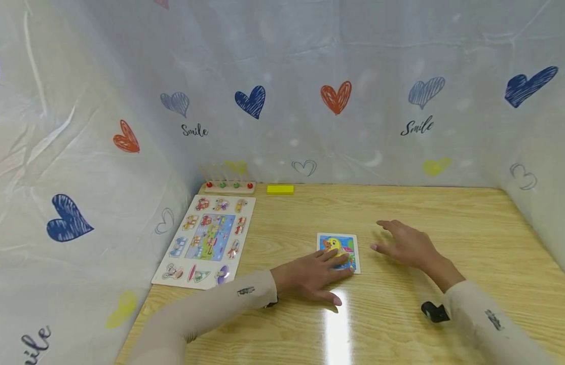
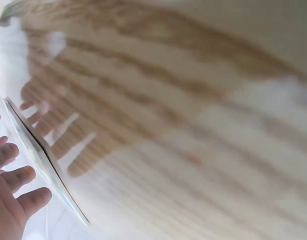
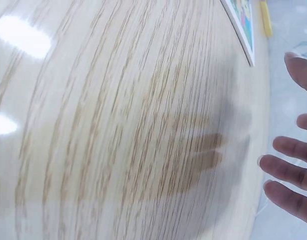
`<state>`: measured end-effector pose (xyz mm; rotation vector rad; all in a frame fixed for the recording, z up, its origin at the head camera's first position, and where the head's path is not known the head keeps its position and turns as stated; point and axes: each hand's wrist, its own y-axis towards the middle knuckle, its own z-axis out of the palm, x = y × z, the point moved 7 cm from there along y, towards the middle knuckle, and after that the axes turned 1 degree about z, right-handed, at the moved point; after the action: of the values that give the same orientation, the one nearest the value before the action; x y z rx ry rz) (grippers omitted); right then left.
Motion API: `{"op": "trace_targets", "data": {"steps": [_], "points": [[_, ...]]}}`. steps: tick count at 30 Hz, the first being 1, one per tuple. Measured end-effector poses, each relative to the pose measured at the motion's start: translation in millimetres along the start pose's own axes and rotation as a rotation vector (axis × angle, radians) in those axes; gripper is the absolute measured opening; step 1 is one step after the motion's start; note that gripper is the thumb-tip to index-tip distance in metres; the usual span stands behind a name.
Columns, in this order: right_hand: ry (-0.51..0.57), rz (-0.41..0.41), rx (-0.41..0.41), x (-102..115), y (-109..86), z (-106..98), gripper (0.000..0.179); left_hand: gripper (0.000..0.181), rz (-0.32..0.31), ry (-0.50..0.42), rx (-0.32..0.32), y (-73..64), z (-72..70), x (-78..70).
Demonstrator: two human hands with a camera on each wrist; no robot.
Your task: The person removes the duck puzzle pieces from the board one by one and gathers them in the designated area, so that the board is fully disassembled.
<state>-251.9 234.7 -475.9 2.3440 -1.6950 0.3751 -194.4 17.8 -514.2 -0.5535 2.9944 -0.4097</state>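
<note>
A small square picture puzzle [image 1: 350,244] with a white border and a yellow duck on blue lies flat near the table's middle. Over its lower part my left hand [image 1: 316,274] is spread, fingers straight and thumb out to the side; whether the fingertips touch it I cannot tell. In the left wrist view the puzzle's thin edge [image 2: 58,187] shows beside those fingers [image 2: 33,200]. To the right of the puzzle, my right hand [image 1: 410,247] hovers above the table with relaxed fingers and holds nothing. The right wrist view shows its fingers [image 3: 288,170] apart from the puzzle's corner [image 3: 246,37].
A white peg puzzle board [image 1: 173,263] with vehicle and toy pictures lies at the left. Behind it stands a wooden rack [image 1: 229,188] with upright rods and red and green beads. A yellow block [image 1: 280,189] lies near the back edge. Printed curtains [image 1: 291,137] enclose the wooden table [image 1: 446,213].
</note>
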Motion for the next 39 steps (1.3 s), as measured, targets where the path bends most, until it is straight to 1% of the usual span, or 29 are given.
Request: {"op": "trace_targets", "data": {"steps": [6, 11, 18, 22, 27, 30, 33, 37, 39], "points": [[0.010, -0.015, 0.007, 6.7, 6.9, 6.2, 0.075, 0.081, -0.010, -0.012, 0.023, 1.2, 6.1, -1.4], [0.011, -0.054, 0.013, 15.9, 14.5, 10.3, 0.068, 0.086, -0.024, -0.019, 0.053, -1.4, 8.5, -1.4], [0.021, -0.088, 0.045, 30.5, 23.2, 14.3, 0.059, 0.090, -0.006, 0.013, 0.046, -0.8, 6.8, -4.4], [0.033, -0.124, 0.071, 38.1, 29.2, 16.0, 0.055, 0.089, -0.002, 0.020, 0.050, 0.2, 7.0, -5.5], [0.075, -0.173, 0.134, 47.8, 39.1, 21.8, 0.050, 0.089, -0.005, 0.053, 0.055, 0.8, 6.1, -5.6], [0.098, -0.177, 0.173, 50.5, 44.7, 27.1, 0.050, 0.089, -0.006, 0.073, 0.053, 1.2, 4.7, -6.0], [0.103, -0.162, 0.210, 51.3, 49.1, 32.1, 0.051, 0.089, -0.004, 0.087, 0.047, 1.4, 3.0, -7.4], [0.090, -0.143, 0.242, 51.2, 52.9, 37.9, 0.052, 0.089, -0.005, 0.086, 0.044, 0.3, 1.6, -8.6], [0.081, -0.139, 0.248, 51.4, 53.6, 39.1, 0.051, 0.089, -0.010, 0.071, 0.053, -0.3, 2.0, -8.2]]}}
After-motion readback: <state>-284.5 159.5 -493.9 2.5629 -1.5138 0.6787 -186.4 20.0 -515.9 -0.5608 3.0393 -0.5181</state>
